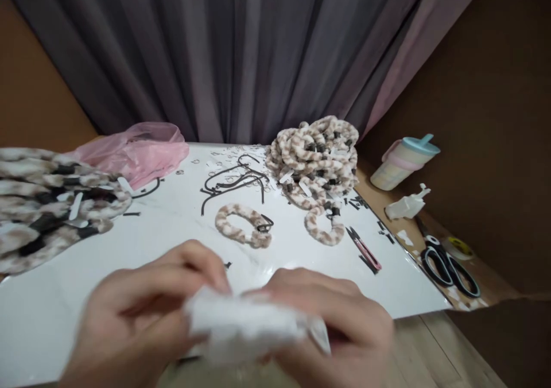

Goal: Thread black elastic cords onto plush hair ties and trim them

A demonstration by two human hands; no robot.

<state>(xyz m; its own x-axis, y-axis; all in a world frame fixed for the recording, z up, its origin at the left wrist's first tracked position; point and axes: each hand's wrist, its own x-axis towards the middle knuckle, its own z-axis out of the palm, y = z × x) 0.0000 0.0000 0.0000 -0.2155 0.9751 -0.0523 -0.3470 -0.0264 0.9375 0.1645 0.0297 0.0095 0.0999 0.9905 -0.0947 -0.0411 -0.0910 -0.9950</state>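
My left hand (150, 313) and my right hand (331, 325) are close together above the table's near edge. Between them is a crumpled white tissue-like piece (245, 322), smeared by motion, with the fingers of both hands closed on it. A small pale flap pokes out by the right palm. Just beyond the hands lies a fluffy brown-and-white ring (235, 221) with a black cord piece on it. A second fluffy loop (325, 227) rests to its right, beside pink-handled thread snips (364, 247).
Fluffy rings form piles at left (55, 198) and back right (314, 152). Black cords (236, 181) and a pink plastic bag (146, 150) lie on the white table (167, 227). Along the right side are a lidded cup (402, 164), a white packet (404, 205) and large scissors (447, 267).
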